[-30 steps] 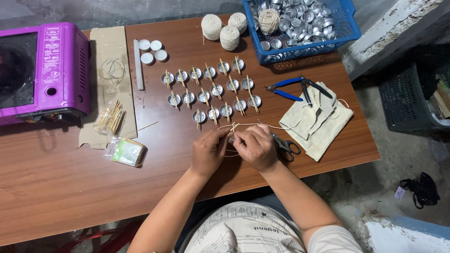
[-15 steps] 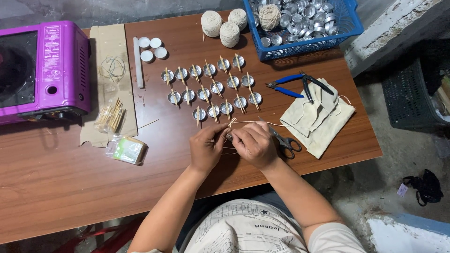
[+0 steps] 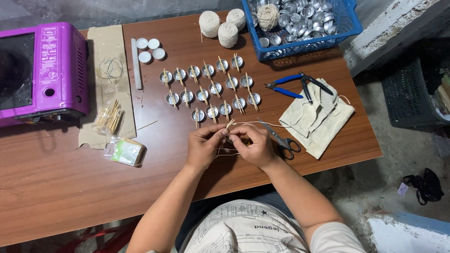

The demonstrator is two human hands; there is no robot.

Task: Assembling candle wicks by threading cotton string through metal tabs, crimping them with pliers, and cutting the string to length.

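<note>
both hands, left hand [image 3: 202, 146] and right hand [image 3: 253, 144], pinch a small wooden stick [image 3: 229, 124] and string [image 3: 262, 123], fingers closed.

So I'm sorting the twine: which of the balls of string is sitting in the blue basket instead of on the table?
The darker tan ball of string lies in the blue basket among metal cups; the three paler balls stand on the table.

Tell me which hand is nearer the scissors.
Right. The right hand lies just beside the scissors, nearly touching the blades; the left hand sits farther off, beyond the right hand.
</note>
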